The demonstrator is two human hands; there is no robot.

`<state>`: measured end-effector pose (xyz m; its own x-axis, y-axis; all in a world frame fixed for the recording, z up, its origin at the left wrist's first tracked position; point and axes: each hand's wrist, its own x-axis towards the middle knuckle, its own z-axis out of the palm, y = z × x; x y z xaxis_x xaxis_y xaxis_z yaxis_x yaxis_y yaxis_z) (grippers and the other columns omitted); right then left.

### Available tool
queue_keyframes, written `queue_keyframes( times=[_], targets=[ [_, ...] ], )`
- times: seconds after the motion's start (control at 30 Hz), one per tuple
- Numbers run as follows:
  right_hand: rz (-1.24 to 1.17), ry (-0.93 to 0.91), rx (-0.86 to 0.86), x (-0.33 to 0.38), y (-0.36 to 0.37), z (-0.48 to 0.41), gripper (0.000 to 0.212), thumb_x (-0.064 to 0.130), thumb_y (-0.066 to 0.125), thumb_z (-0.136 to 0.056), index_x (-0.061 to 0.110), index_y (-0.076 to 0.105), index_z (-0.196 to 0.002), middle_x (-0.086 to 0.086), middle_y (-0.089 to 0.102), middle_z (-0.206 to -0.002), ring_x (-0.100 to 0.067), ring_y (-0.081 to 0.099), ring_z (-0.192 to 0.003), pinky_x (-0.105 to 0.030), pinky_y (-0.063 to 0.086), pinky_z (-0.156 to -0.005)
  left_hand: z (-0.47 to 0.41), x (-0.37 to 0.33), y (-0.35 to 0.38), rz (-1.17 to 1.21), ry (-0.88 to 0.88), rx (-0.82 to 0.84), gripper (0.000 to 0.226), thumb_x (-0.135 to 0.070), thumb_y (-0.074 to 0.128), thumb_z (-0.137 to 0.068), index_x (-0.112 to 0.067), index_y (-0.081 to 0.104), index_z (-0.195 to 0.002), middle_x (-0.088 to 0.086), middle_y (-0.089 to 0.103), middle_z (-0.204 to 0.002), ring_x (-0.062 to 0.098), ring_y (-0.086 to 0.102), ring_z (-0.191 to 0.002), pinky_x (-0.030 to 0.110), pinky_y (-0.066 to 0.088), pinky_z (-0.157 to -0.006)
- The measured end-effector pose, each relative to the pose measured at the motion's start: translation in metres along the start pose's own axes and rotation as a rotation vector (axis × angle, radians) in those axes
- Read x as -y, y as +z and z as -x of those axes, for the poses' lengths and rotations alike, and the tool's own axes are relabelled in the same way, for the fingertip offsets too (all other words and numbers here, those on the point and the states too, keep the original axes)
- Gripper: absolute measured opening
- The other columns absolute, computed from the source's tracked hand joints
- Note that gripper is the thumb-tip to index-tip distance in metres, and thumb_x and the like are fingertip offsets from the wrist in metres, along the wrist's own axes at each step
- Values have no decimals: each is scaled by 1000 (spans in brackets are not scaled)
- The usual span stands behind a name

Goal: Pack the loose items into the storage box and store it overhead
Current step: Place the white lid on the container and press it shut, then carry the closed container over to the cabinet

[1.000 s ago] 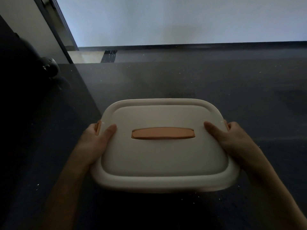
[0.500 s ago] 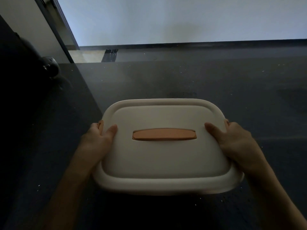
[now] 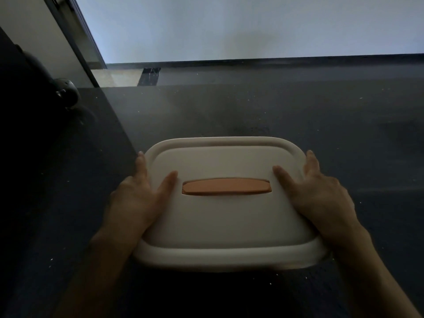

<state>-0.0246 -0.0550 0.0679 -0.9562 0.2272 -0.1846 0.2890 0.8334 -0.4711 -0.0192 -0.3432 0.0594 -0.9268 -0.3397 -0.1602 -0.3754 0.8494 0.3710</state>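
A cream storage box with its lid on fills the middle of the head view, an orange handle set flat in the lid's centre. My left hand holds the box's left side, thumb on the lid and fingers stretched along the edge. My right hand grips the right side the same way, thumb on the lid beside the handle. The box's contents and its side clips are hidden.
Dark speckled floor lies below the box. A pale wall with a dark skirting strip runs across the back. A dark door frame and a dim black rounded object are at the left.
Both hands have shifted forward along the box's sides, with fingers now stretched out and covering the orange side clips. The box sits a little closer and larger in view.
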Motion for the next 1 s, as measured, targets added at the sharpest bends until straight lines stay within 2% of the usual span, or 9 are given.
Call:
queue_keyframes(
  times=[0.07, 0.17, 0.33, 0.43, 0.6, 0.73, 0.8, 0.87, 1.0],
  targets=[
    [23, -23, 30, 0, -1, -2, 92, 83, 21, -68, 37, -7, -142, 0, 51, -85, -15, 53, -64, -27, 41, -56, -1, 1, -3, -67, 48, 16, 87, -86, 10, -60, -50, -14, -135, 18, 50, -126, 38, 52, -106, 46, 40, -82],
    [26, -32, 22, -1, 0, -3, 89, 84, 18, -66, 43, -10, -140, 1, 48, -81, -9, 45, -58, -25, 33, -52, -3, 2, -3, -87, 67, 20, 84, -86, 6, -58, -55, -14, -133, 18, 51, -122, 37, 53, -102, 41, 36, -73],
    [-21, -59, -35, -5, 4, -4, 87, 82, 23, -70, 41, -3, -142, 8, 44, -75, -3, 42, -57, -20, 31, -49, -3, 6, -3, 27, 115, 12, 82, -84, 15, -62, -55, -9, -134, 18, 54, -120, 36, 54, -103, 43, 41, -82],
    [-51, -79, -39, -6, 4, -4, 85, 80, 26, -71, 40, 0, -142, 10, 45, -77, -1, 44, -60, -18, 30, -47, -2, 7, -6, 113, 144, 51, 87, -81, 24, -62, -52, -6, -138, 15, 52, -128, 34, 53, -109, 43, 41, -90],
    [-83, -101, -22, 6, 5, -4, 85, 79, 27, -71, 40, 3, -142, 2, 51, -91, -4, 46, -62, -20, 36, -51, -1, 14, -16, 206, 130, -4, 84, -74, 38, -69, -48, 3, -141, 13, 50, -131, 33, 52, -110, 40, 41, -87],
    [-73, -177, -60, 30, 5, -9, 82, 77, 29, -75, 37, 8, -143, -2, 56, -94, -1, 39, -59, -21, 32, -51, -4, 28, -35, 213, 77, -83, 77, -65, 46, -78, -45, 9, -142, 14, 49, -133, 34, 51, -112, 39, 40, -88],
    [-74, -240, -39, 45, 5, -14, 83, 77, 30, -75, 36, 9, -144, 0, 52, -93, 1, 38, -59, -18, 29, -49, 1, 37, -43, 228, 47, -142, 75, -63, 47, -79, -44, 11, -142, 15, 52, -128, 32, 54, -102, 35, 39, -78],
    [-84, -306, 13, 59, 6, -20, 83, 76, 32, -75, 36, 8, -144, -5, 56, -105, -1, 40, -61, -20, 32, -51, 12, 47, -48, 271, 28, -182, 76, -63, 45, -78, -44, 10, -142, 14, 54, -119, 20, 52, -80, 30, 38, -68],
    [-75, -422, 80, 80, 14, -26, 81, 77, 32, -75, 39, 9, -142, -12, 55, -125, -12, 43, -72, -31, 37, -68, 42, 64, -55, 236, -92, -288, 78, -64, 43, -78, -41, 8, -143, 14, 54, -118, 6, 40, -67, 26, 35, -61]
  ],
)
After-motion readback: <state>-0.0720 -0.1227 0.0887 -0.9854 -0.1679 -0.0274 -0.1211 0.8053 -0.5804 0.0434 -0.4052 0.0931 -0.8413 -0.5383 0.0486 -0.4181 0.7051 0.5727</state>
